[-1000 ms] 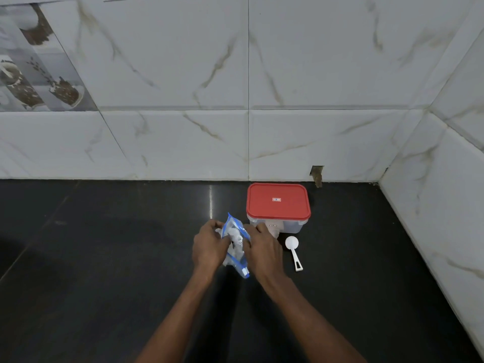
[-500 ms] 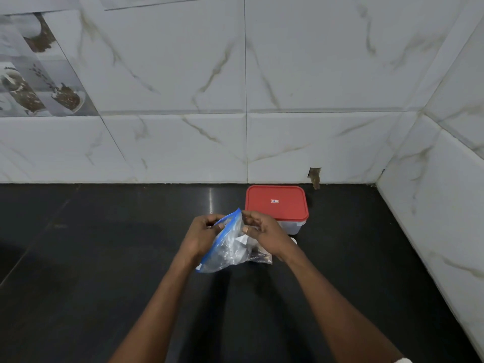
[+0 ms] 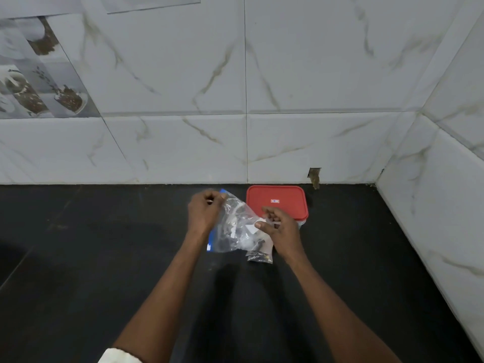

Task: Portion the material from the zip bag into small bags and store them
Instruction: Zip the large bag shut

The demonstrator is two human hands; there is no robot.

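A clear zip bag (image 3: 230,229) with a blue strip hangs above the black counter, crumpled, with pale contents inside. My left hand (image 3: 204,212) pinches its top left corner. My right hand (image 3: 279,226) pinches the bag's right side, where a white patch shows. Below my right hand a small clear bag (image 3: 259,255) with dark bits hangs or lies at the zip bag's lower edge; I cannot tell whether it is inside it.
A clear box with a red lid (image 3: 277,204) stands shut just behind my right hand, near the tiled back wall. A tiled side wall (image 3: 432,218) closes the right. The black counter (image 3: 91,258) stretches to the left.
Both hands lifted the zip bag off the counter and spread it apart. The white spoon beside the box is now hidden behind my right hand.
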